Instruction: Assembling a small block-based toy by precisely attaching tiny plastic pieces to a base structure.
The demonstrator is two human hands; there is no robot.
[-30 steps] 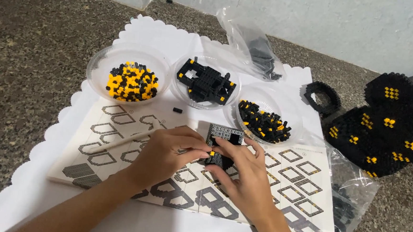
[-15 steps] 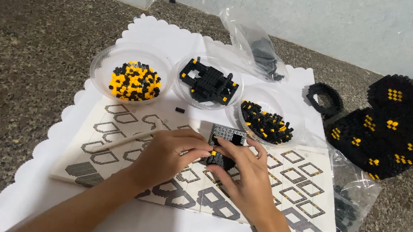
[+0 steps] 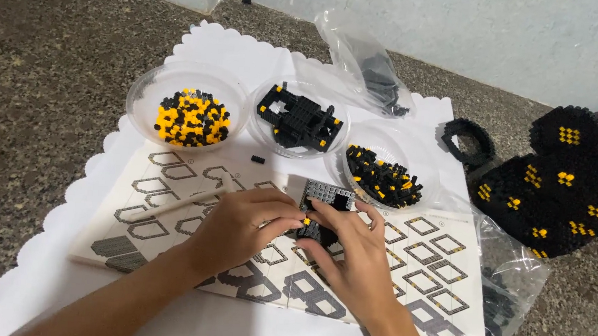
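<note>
My left hand and my right hand meet over a folded instruction sheet printed with brick diagrams. Between their fingertips sits a small black and grey brick assembly with a tiny yellow piece at its lower left. Both hands grip it, left fingers from the left, right fingers from the right and below. Most of the assembly's lower half is hidden by the fingers.
Three clear bowls stand behind the sheet: one of yellow and black bricks, one of black pieces, one of mostly black bricks. A large black and yellow built model lies at right. Plastic bags lie behind. Everything rests on a white scalloped mat.
My hands keep their grip on the assembly with only slight finger shifts. The view has shifted slightly.
</note>
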